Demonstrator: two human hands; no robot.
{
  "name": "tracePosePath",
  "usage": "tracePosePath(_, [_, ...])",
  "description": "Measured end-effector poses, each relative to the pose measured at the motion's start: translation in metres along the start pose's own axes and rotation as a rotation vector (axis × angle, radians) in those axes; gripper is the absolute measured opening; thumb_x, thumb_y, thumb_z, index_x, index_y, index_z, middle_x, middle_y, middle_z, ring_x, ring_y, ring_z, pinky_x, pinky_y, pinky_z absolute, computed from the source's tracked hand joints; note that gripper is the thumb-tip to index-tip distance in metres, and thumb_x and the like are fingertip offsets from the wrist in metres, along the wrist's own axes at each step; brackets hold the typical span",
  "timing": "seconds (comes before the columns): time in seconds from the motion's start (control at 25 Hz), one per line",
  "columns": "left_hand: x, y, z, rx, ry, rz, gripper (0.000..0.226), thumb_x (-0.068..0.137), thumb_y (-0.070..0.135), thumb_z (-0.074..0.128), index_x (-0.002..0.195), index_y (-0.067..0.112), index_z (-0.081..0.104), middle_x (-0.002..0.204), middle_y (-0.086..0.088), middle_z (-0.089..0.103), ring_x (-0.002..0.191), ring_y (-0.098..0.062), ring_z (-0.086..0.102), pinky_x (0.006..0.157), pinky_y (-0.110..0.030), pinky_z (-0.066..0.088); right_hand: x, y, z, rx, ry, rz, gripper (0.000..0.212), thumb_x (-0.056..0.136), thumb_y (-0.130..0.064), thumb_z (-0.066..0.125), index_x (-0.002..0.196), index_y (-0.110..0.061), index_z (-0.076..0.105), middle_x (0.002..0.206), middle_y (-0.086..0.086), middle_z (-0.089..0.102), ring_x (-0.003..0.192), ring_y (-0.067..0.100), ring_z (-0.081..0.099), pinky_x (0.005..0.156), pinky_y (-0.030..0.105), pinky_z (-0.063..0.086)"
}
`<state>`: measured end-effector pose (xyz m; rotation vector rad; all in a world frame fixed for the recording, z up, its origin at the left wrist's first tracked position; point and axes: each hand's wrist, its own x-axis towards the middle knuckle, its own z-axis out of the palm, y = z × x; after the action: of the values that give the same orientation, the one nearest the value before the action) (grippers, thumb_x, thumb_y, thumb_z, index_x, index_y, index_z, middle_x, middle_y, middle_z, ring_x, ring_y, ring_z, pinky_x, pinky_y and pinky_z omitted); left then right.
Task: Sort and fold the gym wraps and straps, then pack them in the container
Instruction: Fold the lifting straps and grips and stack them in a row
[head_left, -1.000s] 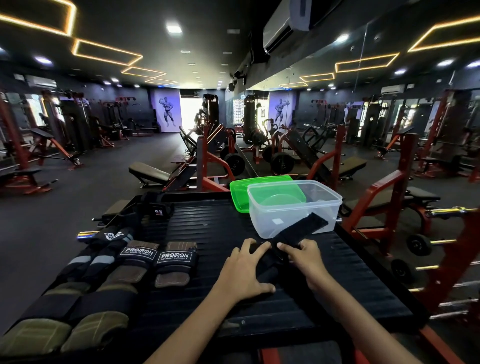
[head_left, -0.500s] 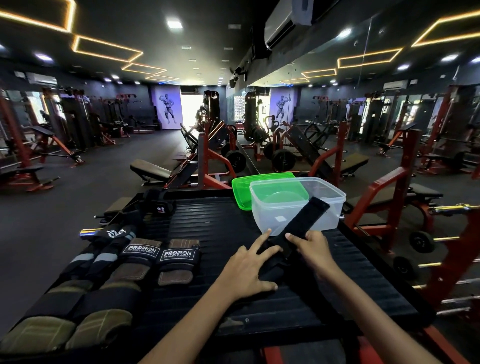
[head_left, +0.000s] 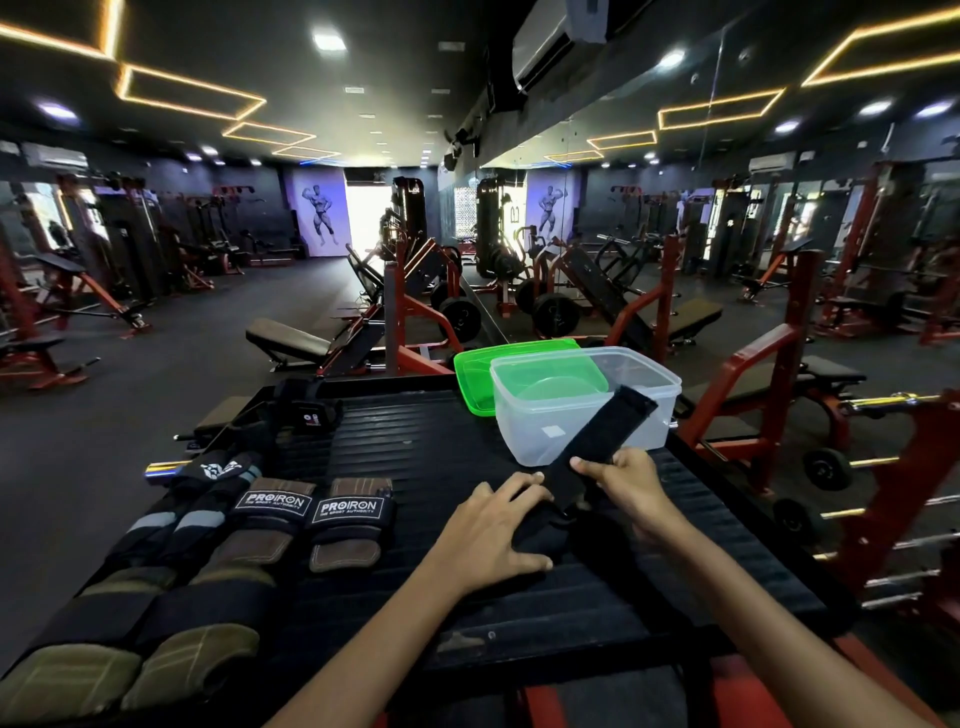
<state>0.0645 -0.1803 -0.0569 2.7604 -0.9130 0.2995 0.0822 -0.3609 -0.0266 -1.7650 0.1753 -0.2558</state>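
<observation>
- Nearest you, at the left front of the black ribbed platform (head_left: 415, 457), lie two wraps with olive-green padded ends (head_left: 130, 670), side by side and touching.
- Just beyond them sits a pair of PROIRON grips (head_left: 311, 525) with brown leather palms, labels facing up, and left of those a pair of black wraps with grey bands (head_left: 171, 525).
- Your left hand (head_left: 488, 535) is laid flat, fingers spread, pressing down on the near, bundled end of a black strap (head_left: 592, 457); it grips nothing, only pins it to the platform.
- Your right hand (head_left: 623, 480) has its fingers curled shut around the same strap, thumb on top, just past your left hand.
- From your right hand the strap's free end rises at a slant, away and to the right, crossing in front of the clear plastic container (head_left: 530, 431).
- The container stands open on the platform's far right part. You cannot tell whether the strap's tip touches its wall.
- The green lid (head_left: 470, 376) lies just behind the container, partly seen through it.
- At the far left edge, a dark heap of more straps (head_left: 296, 410) with a small red-and-white tag.
- Beyond the platform, red-framed benches and weight machines (head_left: 415, 322) stand across the dark gym floor.
</observation>
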Motion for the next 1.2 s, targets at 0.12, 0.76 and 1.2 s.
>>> tracePosePath(0.12, [0.001, 0.008, 0.000, -0.047, 0.064, -0.080, 0.069, 0.071, 0.054, 0.070, 0.128, 0.026, 0.041, 0.133, 0.011, 0.035, 0.097, -0.022, 0.048, 0.086, -0.039, 0.046, -0.007, -0.005, 0.013, -0.236, 0.048, -0.214, 0.033, 0.081, -0.018, 0.070, 0.056, 0.001, 0.059, 0.052, 0.013, 0.062, 0.051, 0.026, 0.061, 0.052, 0.036, 0.046])
tracePosePath(0.76, [0.005, 0.023, -0.018, -0.293, 0.153, -0.376, 0.037, 0.084, 0.026, 0.054, 0.119, 0.020, 0.046, 0.111, -0.009, 0.061, 0.100, -0.038, 0.059, 0.080, -0.040, 0.049, -0.064, -0.014, 0.044, -0.467, 0.089, -0.528, 0.027, 0.092, -0.021, 0.056, 0.076, 0.000, 0.059, 0.079, 0.021, 0.066, 0.080, 0.039, 0.060, 0.063, 0.035, 0.031])
tracePosePath(1.2, [0.000, -0.021, -0.029, -0.356, -0.175, -0.029, 0.107, 0.061, 0.033, 0.086, 0.144, 0.025, 0.019, 0.142, 0.009, 0.041, 0.126, -0.009, 0.043, 0.098, -0.014, 0.031, -0.059, 0.010, 0.031, -0.350, 0.029, -0.571, 0.021, 0.092, -0.023, 0.056, 0.086, -0.004, 0.063, 0.077, 0.009, 0.065, 0.073, 0.024, 0.060, 0.061, 0.022, 0.030])
